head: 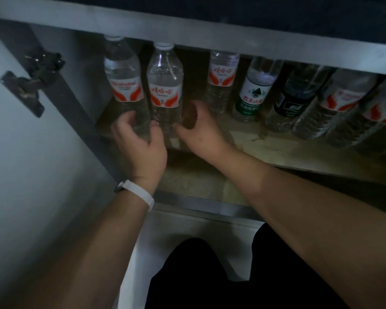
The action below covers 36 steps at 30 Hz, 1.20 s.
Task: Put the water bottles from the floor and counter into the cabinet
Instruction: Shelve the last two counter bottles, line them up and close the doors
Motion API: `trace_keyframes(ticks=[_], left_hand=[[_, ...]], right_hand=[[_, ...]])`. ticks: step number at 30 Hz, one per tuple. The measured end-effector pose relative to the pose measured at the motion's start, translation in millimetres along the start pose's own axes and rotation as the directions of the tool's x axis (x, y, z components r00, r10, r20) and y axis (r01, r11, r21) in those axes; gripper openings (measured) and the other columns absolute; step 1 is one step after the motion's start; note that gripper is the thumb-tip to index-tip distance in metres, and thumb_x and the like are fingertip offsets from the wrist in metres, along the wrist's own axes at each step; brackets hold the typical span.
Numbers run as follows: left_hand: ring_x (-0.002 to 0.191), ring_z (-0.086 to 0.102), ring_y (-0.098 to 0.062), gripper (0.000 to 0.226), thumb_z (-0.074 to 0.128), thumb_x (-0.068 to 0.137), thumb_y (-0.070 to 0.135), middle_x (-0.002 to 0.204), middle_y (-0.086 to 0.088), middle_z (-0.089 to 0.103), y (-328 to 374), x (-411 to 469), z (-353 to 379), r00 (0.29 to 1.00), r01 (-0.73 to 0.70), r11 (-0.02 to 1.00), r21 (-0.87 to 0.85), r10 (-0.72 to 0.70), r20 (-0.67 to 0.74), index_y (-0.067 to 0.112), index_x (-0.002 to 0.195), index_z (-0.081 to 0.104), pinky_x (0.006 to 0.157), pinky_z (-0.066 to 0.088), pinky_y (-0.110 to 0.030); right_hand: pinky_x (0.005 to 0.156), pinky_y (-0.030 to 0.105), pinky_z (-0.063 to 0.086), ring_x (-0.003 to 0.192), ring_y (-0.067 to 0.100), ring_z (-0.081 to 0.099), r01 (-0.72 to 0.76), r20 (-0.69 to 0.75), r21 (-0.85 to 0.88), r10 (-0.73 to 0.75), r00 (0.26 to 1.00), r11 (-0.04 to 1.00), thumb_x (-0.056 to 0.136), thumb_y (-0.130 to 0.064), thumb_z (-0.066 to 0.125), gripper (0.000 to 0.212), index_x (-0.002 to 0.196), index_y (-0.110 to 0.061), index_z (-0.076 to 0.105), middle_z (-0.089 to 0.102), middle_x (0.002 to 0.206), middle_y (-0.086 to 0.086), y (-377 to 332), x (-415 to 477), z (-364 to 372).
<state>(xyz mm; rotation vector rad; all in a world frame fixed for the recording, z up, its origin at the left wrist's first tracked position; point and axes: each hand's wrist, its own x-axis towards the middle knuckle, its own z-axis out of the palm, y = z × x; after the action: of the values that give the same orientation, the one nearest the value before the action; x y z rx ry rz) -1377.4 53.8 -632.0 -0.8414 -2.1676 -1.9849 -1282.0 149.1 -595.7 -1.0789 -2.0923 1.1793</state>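
Observation:
Several clear water bottles stand in a row inside the open cabinet (243, 143). My left hand (140, 141) grips the base of the leftmost red-labelled bottle (123, 81), fingers on its left side and thumb in front. My right hand (201, 130) curls round the lower right side of the second red-labelled bottle (165, 85), thumb touching its base. Both bottles stand upright on the cabinet floor. Further right are a third red-labelled bottle (222, 81), a green-labelled bottle (253, 92), a black-labelled bottle (292, 101) and two more red-labelled bottles (341, 101).
The cabinet door (20, 163) stands open on the left, its metal hinge (29, 83) beside the leftmost bottle. A grey top rail (210, 34) hides the bottle caps on the right. White floor (187, 226) and my knee in black trousers (198, 275) lie below.

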Motion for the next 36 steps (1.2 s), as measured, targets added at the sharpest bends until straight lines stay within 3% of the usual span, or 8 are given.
trace_keyframes(ticks=[1,4,6,10,14,23,27,36], left_hand=[[0.108,0.052,0.007,0.043,0.070,0.085,0.024,0.122,-0.002,0.052,-2.6,10.2,-0.3,0.998,0.058,0.998,0.002,-0.058,-0.017,0.009,0.122,0.054,0.092,0.046,-0.014],[0.111,0.062,-0.010,0.063,0.081,0.075,0.039,0.125,-0.003,0.062,-11.3,39.8,4.0,0.991,0.132,0.991,-0.029,-0.133,-0.029,0.015,0.128,0.057,0.093,0.056,-0.033],[0.111,0.061,-0.005,0.069,0.082,0.073,0.044,0.127,0.003,0.061,-9.4,49.7,8.4,0.987,0.157,0.988,0.004,-0.156,-0.027,0.021,0.132,0.054,0.092,0.056,-0.030],[0.113,0.060,-0.002,0.061,0.076,0.079,0.046,0.124,0.009,0.062,-10.0,56.3,14.7,0.986,0.163,0.986,0.018,-0.162,-0.038,0.022,0.130,0.054,0.097,0.054,-0.032],[0.114,0.060,-0.001,0.045,0.069,0.084,0.042,0.120,0.013,0.065,-12.1,68.7,21.5,0.992,0.129,0.989,0.066,-0.129,-0.008,0.026,0.124,0.058,0.100,0.051,-0.031],[0.132,0.050,-0.012,0.059,0.072,0.087,0.033,0.141,0.006,0.056,-15.1,95.0,43.4,0.979,0.174,0.982,0.074,-0.181,0.091,0.024,0.140,0.049,0.105,0.038,-0.023],[0.137,0.046,-0.014,0.064,0.073,0.087,0.032,0.146,0.002,0.053,-20.0,102.2,51.1,0.980,0.174,0.985,0.019,-0.175,0.095,0.021,0.144,0.045,0.114,0.038,-0.033],[0.140,0.043,-0.014,0.071,0.075,0.087,0.028,0.149,0.002,0.049,-31.5,117.9,60.2,0.964,0.212,0.974,-0.081,-0.195,0.179,0.018,0.148,0.041,0.111,0.037,-0.026]], right_hand=[[0.084,0.023,0.046,0.103,0.003,0.052,0.004,0.013,0.006,-0.004,1.000,1.000,0.080,-0.038,0.077,0.067,0.135,-0.023,0.042,0.054,0.112,-0.016,-2.9,2.6,4.7],[0.079,0.029,0.055,0.091,0.003,0.057,0.014,0.008,-0.038,-0.013,1.000,0.999,0.075,-0.046,0.076,0.053,0.115,-0.024,0.048,0.057,0.098,-0.016,-15.6,11.5,19.2],[0.074,0.031,0.058,0.088,0.005,0.062,0.017,0.006,-0.057,-0.016,1.000,0.998,0.075,-0.046,0.075,0.059,0.121,-0.020,0.049,0.061,0.103,-0.008,-19.6,17.7,27.8],[0.070,0.025,0.054,0.074,-0.002,0.055,-0.065,-0.029,0.013,0.065,0.997,0.998,0.080,-0.039,0.076,0.065,0.131,-0.017,0.043,0.057,0.090,-0.014,-21.7,24.6,29.5],[0.085,0.034,0.054,0.099,0.012,0.062,-0.112,-0.066,0.045,0.115,0.991,0.993,0.076,-0.037,0.080,0.062,0.126,-0.019,0.049,0.064,0.113,-0.004,-22.9,33.1,27.8],[0.091,0.020,0.033,0.126,0.019,0.053,-0.118,-0.243,0.016,0.119,0.963,0.993,0.083,-0.037,0.075,0.052,0.126,-0.018,0.052,0.059,0.133,0.001,-18.5,70.8,17.7],[0.094,0.020,0.032,0.128,0.021,0.051,-0.096,-0.293,-0.037,0.081,0.953,0.995,0.085,-0.039,0.072,0.055,0.130,-0.016,0.050,0.057,0.136,0.003,-16.6,79.0,21.5],[0.087,0.016,0.026,0.122,0.022,0.053,-0.057,-0.297,-0.175,0.002,0.955,0.983,0.093,-0.042,0.063,0.051,0.130,-0.011,0.049,0.057,0.132,0.005,-13.8,94.5,30.2]])
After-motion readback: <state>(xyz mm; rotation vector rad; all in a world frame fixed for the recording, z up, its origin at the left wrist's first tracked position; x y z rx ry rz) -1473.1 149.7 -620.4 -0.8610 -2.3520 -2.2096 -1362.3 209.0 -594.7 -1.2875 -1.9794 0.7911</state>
